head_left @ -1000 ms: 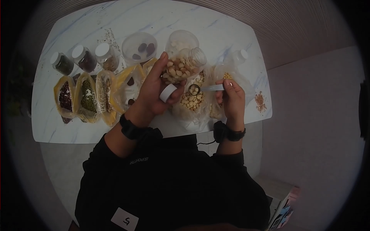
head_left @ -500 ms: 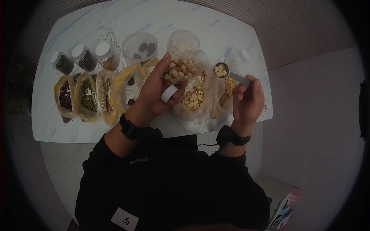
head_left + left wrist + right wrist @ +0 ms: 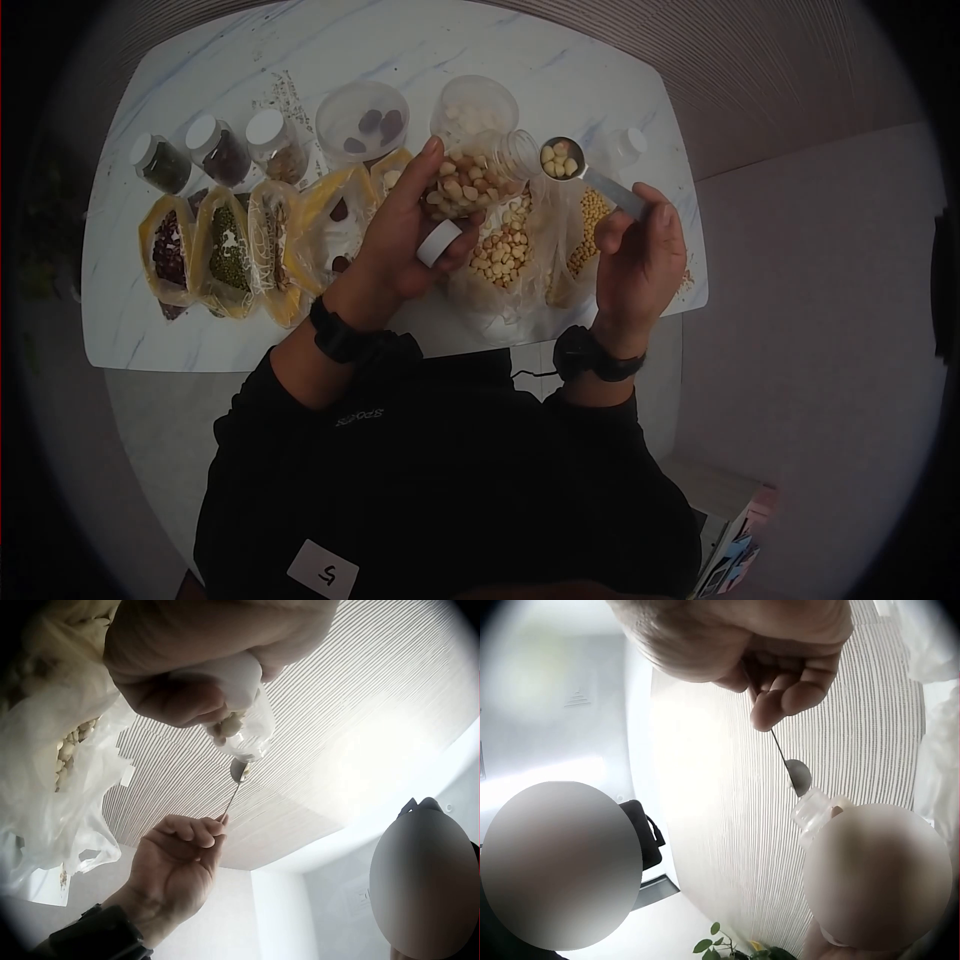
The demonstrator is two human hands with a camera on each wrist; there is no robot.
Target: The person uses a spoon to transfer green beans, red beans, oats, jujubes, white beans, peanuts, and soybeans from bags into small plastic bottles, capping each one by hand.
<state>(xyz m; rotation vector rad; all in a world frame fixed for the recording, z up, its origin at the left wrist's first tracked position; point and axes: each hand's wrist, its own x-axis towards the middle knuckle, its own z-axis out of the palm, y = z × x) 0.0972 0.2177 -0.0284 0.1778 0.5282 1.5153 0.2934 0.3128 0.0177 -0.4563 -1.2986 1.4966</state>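
Observation:
My left hand (image 3: pixel 392 245) grips a clear jar (image 3: pixel 511 155) partly filled with pale, lotus-seed-like pieces. The jar lies tilted, its open mouth pointing right. A white lid (image 3: pixel 439 243) sits in the same hand, by the lower fingers. My right hand (image 3: pixel 642 262) pinches the handle of a metal spoon (image 3: pixel 612 192). Several pale seeds (image 3: pixel 559 158) fill its round bowl. In the left wrist view the spoon bowl (image 3: pixel 238 769) is right at the jar mouth. Below the jar, an open plastic bag (image 3: pixel 505 298) holds more such seeds.
Right of that bag stands a bag of yellow beans (image 3: pixel 592 218). To the left are yellow-edged bags with red beans (image 3: pixel 168 250) and green beans (image 3: pixel 230 262). Behind them stand lidded jars (image 3: pixel 217 152), a tub with dark pieces (image 3: pixel 345 105) and another tub (image 3: pixel 475 92). A small clear bottle (image 3: pixel 628 146) stands right.
The spoon has risen from the seed bag with seeds in its bowl, swung up and right, then moved slightly left to the jar mouth. The left hand and jar have barely shifted.

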